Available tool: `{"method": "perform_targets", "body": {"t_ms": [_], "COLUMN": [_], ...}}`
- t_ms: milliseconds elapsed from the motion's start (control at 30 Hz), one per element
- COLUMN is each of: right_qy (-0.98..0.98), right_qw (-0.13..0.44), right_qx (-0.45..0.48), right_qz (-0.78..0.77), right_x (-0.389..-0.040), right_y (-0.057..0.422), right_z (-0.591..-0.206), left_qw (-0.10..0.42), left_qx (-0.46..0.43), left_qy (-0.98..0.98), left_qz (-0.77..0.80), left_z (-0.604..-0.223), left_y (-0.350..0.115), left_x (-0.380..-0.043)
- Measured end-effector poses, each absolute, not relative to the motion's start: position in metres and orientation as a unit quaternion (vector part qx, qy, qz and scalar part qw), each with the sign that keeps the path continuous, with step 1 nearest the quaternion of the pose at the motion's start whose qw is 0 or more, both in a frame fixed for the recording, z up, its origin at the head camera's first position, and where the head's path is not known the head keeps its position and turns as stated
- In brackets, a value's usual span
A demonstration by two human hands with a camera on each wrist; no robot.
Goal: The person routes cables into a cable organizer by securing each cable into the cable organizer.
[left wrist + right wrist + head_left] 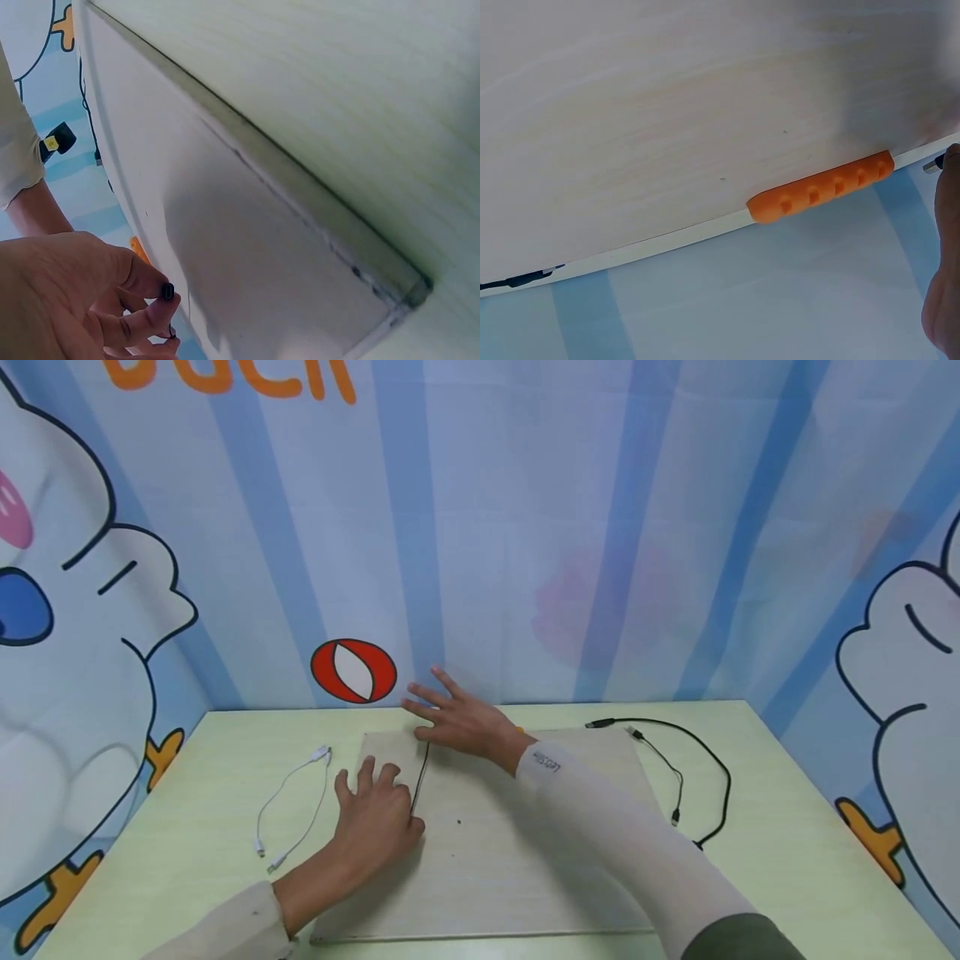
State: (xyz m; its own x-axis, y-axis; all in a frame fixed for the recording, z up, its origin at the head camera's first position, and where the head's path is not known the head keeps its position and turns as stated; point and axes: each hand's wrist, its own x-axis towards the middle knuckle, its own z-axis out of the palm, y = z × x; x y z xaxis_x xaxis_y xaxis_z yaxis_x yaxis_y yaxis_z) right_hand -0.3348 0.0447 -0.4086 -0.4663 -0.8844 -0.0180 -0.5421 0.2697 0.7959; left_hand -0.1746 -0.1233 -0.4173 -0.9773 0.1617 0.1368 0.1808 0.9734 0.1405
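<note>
A thin black cable is pinched near its ends by the left hand and right hand, apparently being straightened over the board; even lowering seems called for.

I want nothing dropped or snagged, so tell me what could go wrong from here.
The dark cable between the left hand and right hand could slip: the left appears to pinch only its small black end. The left sleeve might catch the white cable lying close by. The right sleeve could drag the thicker black cable, whose near end appears beside it.
</note>
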Motion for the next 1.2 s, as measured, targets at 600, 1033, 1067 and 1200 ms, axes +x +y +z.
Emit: {"method": "perform_targets", "body": {"t_ms": [600,1033,1067,1200], "right_qy": [-0.768,-0.78,-0.78,-0.784], "right_qw": [0.224,0.214,0.216,0.226], "right_qx": [0.477,0.463,0.464,0.468], "right_qz": [-0.364,-0.363,-0.359,-0.34], "right_x": [-0.343,-0.347,-0.348,-0.35], "right_y": [0.068,0.081,0.082,0.085], "right_z": [-0.409,-0.413,-0.413,-0.413], "left_qw": [0.051,0.032,0.031,0.032], "left_qx": [-0.116,-0.128,-0.128,-0.129], "left_qy": [-0.988,-0.987,-0.987,-0.987], "left_qz": [-0.091,-0.093,-0.093,-0.088], "left_z": [-0.422,-0.418,-0.417,-0.416], "left_y": [-0.094,-0.078,-0.077,-0.073], "left_x": [-0.183,-0.189,-0.19,-0.192]}}
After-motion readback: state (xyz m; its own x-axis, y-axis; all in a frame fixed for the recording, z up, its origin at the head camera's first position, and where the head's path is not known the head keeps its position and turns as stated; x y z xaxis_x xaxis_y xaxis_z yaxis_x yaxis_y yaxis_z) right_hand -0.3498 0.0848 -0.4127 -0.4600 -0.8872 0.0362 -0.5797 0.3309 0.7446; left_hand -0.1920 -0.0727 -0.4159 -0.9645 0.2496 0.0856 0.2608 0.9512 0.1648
